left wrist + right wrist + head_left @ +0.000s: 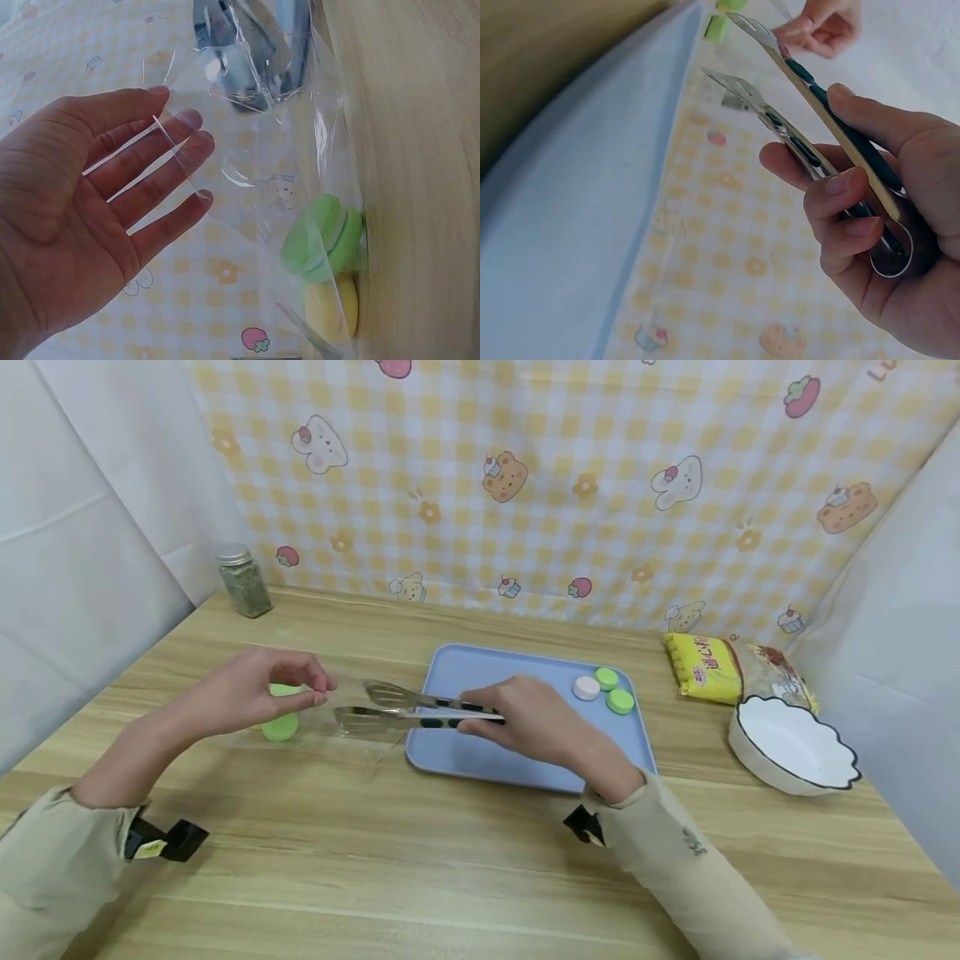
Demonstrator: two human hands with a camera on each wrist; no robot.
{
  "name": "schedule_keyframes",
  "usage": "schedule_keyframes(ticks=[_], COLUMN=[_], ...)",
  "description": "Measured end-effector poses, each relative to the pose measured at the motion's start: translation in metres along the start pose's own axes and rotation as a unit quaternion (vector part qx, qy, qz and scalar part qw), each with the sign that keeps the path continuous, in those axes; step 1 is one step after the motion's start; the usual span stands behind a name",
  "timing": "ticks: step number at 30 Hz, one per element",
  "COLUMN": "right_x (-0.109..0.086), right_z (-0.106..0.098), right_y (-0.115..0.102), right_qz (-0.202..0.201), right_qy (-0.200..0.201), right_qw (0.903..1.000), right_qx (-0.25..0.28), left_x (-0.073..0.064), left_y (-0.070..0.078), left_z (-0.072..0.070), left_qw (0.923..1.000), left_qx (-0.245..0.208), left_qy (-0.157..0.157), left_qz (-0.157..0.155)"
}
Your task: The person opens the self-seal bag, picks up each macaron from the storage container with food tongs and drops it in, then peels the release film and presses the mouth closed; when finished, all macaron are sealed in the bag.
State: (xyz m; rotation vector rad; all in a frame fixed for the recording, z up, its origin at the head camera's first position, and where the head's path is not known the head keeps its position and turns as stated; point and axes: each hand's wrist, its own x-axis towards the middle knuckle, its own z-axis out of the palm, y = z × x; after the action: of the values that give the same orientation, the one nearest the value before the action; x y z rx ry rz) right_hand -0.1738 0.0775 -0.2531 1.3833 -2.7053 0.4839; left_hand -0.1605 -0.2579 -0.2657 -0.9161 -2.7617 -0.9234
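Characters in red Chinese script mark the yellow-and-clear plastic packet [712, 668] at the back right; we make out 心粉 among them, but the smaller print is too fine for us to read. Letters on the yellow-checked cloth [450, 547] are cut off at the top edge. The white scalloped bowl with a black rim [795, 745] hides part of the packet, and in the head view the left hand [251, 693] partly covers what is round and green. From the left wrist we see it better: a round green macaron [324, 236] against a yellow macaron [332, 309], both inside the clear plastic bag [281, 176], apart from the fingertips.

The left thumb and index finger pinch the bag's edge — the index tip is hidden behind the thumb — with the other fingers spread. The right hand [525, 717] grips the silver metal tongs with dark inlays [431, 722], their arms apart. Their tips overlap the bag's film near the left fingertips; whether they are inside, we cannot tell.
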Motion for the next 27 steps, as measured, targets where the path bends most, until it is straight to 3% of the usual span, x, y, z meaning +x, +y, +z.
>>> schedule_keyframes(ticks=[9, 14, 22, 27], right_x=[-0.044, -0.067, -0.105, -0.117], right_z=[-0.030, -0.046, -0.072, -0.084], right_y=[0.027, 0.040, 0.059, 0.073], right_qz=[0.027, 0.038, 0.087, 0.136], right_qy=[0.020, 0.022, 0.049, 0.041], right_qw=[0.9994, 0.9988, 0.9938, 0.9858], right_qx=[0.011, 0.019, -0.049, -0.090], left_x=[-0.001, 0.000, -0.001, -0.003], left_y=[0.001, 0.003, 0.004, 0.004], left_z=[-0.003, -0.003, -0.006, -0.007], left_qw=[0.9993, 0.9967, 0.9960, 0.9965], left_qx=[0.022, 0.032, 0.040, 0.036], left_qy=[0.027, 0.054, 0.056, 0.052], left_qz=[-0.015, -0.052, -0.057, -0.054])
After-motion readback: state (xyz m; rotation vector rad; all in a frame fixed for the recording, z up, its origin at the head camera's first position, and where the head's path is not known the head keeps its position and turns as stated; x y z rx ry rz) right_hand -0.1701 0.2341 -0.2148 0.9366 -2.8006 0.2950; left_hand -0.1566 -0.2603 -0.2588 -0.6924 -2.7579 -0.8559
